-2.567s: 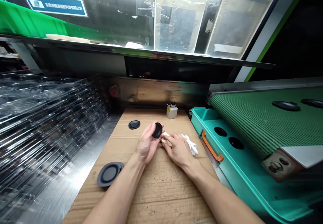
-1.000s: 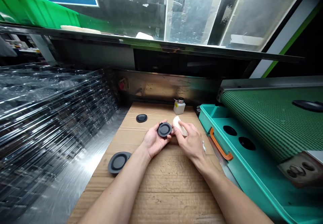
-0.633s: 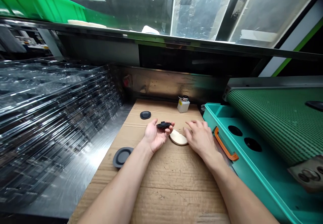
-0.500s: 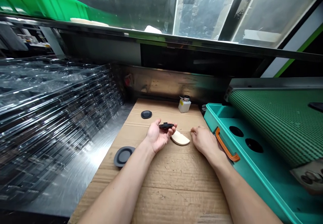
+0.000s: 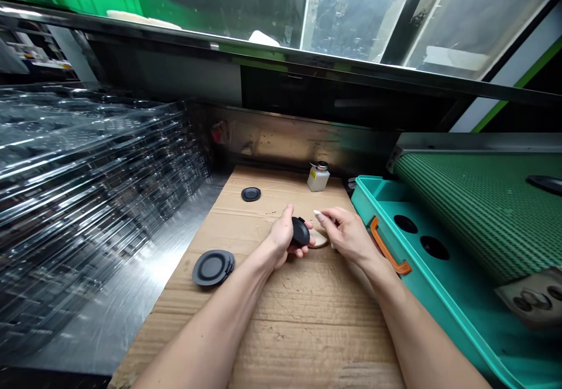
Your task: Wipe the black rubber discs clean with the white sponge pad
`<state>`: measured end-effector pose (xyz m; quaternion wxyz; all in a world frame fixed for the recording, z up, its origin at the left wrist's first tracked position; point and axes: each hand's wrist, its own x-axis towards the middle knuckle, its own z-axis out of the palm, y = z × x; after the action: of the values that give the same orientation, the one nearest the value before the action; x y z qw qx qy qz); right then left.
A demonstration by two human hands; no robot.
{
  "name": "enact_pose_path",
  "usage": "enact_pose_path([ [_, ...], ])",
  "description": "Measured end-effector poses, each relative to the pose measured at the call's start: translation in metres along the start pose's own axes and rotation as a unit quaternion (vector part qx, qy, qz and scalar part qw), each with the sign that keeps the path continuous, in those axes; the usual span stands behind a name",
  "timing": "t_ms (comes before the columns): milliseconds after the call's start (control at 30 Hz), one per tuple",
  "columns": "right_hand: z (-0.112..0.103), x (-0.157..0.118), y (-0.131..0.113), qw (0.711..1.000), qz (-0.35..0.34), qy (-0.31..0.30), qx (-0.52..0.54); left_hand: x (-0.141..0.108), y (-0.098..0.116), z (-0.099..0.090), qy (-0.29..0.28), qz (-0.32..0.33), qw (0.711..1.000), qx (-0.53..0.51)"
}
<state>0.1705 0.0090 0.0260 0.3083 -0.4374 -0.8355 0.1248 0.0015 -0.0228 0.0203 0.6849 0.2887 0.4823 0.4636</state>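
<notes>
Black rubber disc (image 5: 301, 231) gripped on edge in left hand (image 5: 281, 238); right hand (image 5: 346, 236) open, just beside pale foam pad (image 5: 319, 240).

the only view comes from a camera worn on the person's head, set back behind the near edge of the cardboard sheet (image 5: 281, 319) and facing forward and down. the forearms (image 5: 211, 324) rise from the bottom edge of the frame, so the lens sits close behind the left hand (image 5: 281, 240) and right hand (image 5: 346, 237) and looks over them toward the far edge of the sheet. the wide frame also takes in stacked clear plastic trays (image 5: 88, 172) to the left, a teal tray (image 5: 421, 295) and green mesh conveyor belt (image 5: 478, 213) to the right, and a glass panel (image 5: 351, 14) along the top.
</notes>
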Motion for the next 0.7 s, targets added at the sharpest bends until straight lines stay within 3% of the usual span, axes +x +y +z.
enact_pose_path([
  [133,0.006,-0.002,-0.012,0.996,-0.043,-0.065,0.043,0.005,-0.011,0.0,0.008,-0.014,0.995,0.095],
  [333,0.015,-0.006,-0.008,0.995,-0.059,-0.074,-0.022,0.016,-0.025,-0.006,0.01,-0.005,0.977,0.213],
  [700,0.011,-0.006,-0.013,0.979,-0.089,-0.125,-0.133,0.006,-0.019,-0.004,-0.033,-0.015,0.948,0.316],
])
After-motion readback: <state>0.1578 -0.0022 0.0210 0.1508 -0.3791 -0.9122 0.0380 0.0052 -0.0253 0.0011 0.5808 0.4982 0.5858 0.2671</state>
